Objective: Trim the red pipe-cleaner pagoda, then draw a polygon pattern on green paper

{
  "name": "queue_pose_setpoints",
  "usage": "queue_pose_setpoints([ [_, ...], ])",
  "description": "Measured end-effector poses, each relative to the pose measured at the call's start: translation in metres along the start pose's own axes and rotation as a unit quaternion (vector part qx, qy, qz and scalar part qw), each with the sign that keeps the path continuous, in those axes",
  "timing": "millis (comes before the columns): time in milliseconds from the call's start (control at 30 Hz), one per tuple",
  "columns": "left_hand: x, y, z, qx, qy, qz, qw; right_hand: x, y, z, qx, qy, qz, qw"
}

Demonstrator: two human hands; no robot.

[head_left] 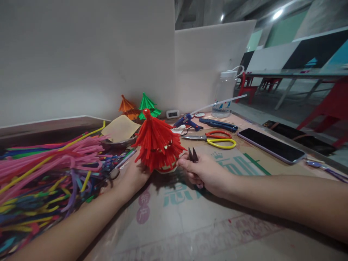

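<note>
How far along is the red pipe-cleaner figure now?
Done: orange figure and green figure stand by the wall; the red figure looks fully tiered. In hand: left hand steadies it, right hand holds small snips at its fringe. Left: probably only trimming.

Left hand: fingers were hidden behind the red pipe-cleaner tree; its grip could not be told.
Snips: only the dark blade tips showed; the handles were buried in the right hand.
Pipe-cleaner pile: cut off by the left edge.
Bowl: mostly covered by tan paper.
White device: display too small to read.
</note>
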State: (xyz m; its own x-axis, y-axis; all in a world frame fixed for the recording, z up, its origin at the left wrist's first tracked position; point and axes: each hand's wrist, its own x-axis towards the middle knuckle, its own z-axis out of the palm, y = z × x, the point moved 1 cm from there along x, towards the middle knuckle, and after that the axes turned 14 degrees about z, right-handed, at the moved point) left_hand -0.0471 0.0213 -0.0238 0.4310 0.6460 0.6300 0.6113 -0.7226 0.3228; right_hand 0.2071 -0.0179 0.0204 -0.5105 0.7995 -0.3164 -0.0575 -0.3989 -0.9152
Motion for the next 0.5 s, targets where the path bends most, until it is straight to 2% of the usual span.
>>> queue_pose_setpoints([
  [167,0.003,0.002,0.000,0.016,-0.027,0.017,0.999,-0.009,-0.002,0.006,-0.115,0.023,-0.043,0.992],
  [300,0.005,0.004,0.000,0.012,-0.034,0.024,0.999,-0.016,-0.003,0.010,-0.221,0.013,-0.087,0.971],
  [400,0.006,0.006,-0.001,0.008,-0.030,0.027,0.999,-0.021,-0.003,0.008,-0.326,-0.004,-0.156,0.932],
  [500,0.008,0.007,-0.001,0.000,-0.024,0.028,0.999,-0.025,-0.004,0.005,-0.408,-0.044,-0.250,0.877],
])
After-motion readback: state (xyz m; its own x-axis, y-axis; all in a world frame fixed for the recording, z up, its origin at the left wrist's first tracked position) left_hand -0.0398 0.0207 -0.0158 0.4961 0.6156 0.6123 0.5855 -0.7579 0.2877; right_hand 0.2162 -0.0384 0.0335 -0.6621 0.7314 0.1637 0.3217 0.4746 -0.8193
